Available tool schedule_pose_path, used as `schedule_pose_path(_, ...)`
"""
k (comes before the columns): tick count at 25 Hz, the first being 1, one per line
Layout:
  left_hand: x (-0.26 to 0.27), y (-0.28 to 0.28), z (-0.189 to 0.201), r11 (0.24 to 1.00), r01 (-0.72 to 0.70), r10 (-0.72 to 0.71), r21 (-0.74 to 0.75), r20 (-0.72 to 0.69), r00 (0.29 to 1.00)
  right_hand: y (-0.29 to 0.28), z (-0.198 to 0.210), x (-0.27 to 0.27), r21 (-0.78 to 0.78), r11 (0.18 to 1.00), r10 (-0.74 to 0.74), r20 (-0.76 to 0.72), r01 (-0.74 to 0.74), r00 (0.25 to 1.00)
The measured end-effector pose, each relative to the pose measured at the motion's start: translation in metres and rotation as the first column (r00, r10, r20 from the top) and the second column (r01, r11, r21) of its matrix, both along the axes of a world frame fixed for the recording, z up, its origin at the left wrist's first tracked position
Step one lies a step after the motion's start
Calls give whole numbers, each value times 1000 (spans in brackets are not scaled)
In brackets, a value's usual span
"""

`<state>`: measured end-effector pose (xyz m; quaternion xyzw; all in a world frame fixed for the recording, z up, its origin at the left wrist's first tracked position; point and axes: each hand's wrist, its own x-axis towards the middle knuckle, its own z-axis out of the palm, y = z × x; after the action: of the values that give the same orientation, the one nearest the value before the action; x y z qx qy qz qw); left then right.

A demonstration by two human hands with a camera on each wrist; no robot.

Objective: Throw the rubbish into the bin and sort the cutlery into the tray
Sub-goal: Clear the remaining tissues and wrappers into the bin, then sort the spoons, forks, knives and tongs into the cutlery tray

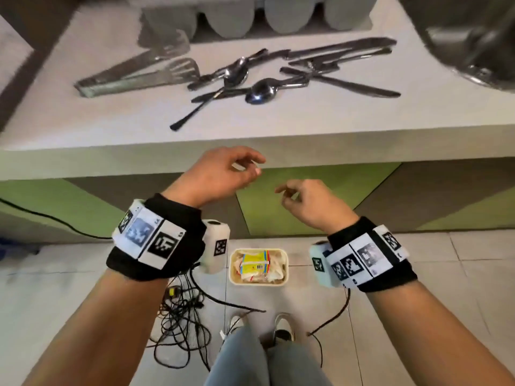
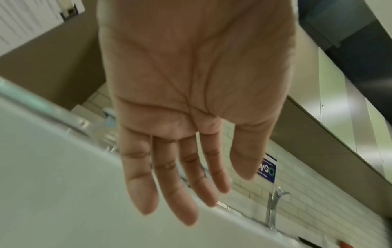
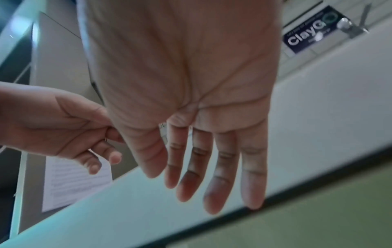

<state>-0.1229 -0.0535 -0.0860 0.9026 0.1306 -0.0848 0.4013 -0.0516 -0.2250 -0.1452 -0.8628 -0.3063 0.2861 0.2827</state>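
Below both empty, slack-fingered hands (image 1: pixel 267 185), the rubbish-filled bin (image 1: pixel 258 266); cutlery (image 1: pixel 250 76) beyond.

Tray (image 1: pixel 256 20) at counter's far edge: cut off by the head view's top, compartments blurred, contents unreadable. Metal vessel (image 1: pixel 473 43) top right: cropped, smeared by motion. Cutlery pile (image 1: pixel 250 76): pieces overlap, knives and forks hard to separate. Bin (image 1: pixel 258 266) on floor: rubbish inside, only a yellow carton distinguishable. Wall sign (image 2: pixel 267 168): lettering partly hidden behind left hand (image 2: pixel 191 100).

Glossy metal cutlery (image 1: pixel 259 76), matt pale counter (image 1: pixel 111 118), black cloth wristbands (image 1: pixel 156 238), smooth floor tiles (image 1: pixel 459 274)
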Motion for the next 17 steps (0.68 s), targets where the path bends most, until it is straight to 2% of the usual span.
schedule_pose_path(4,2,10,50,985,-175,173,1,140,975,-4,61,16,82,996,-32,93,25,995)
schedule_pose_path(9,3,46,67,923,-381,363,61,199,910,15,86,33,38,999,-38,159,32,987)
schedule_pose_path(11,6,74,68,885,-447,418,130,202,886,30,93,45,13,999,-50,196,49,979)
schedule_pose_path(14,17,125,65,850,-462,428,253,179,886,58,101,69,-6,994,-101,270,107,958)
schedule_pose_path(17,29,174,60,803,-461,458,379,104,883,83,97,96,-38,974,-195,369,225,909)
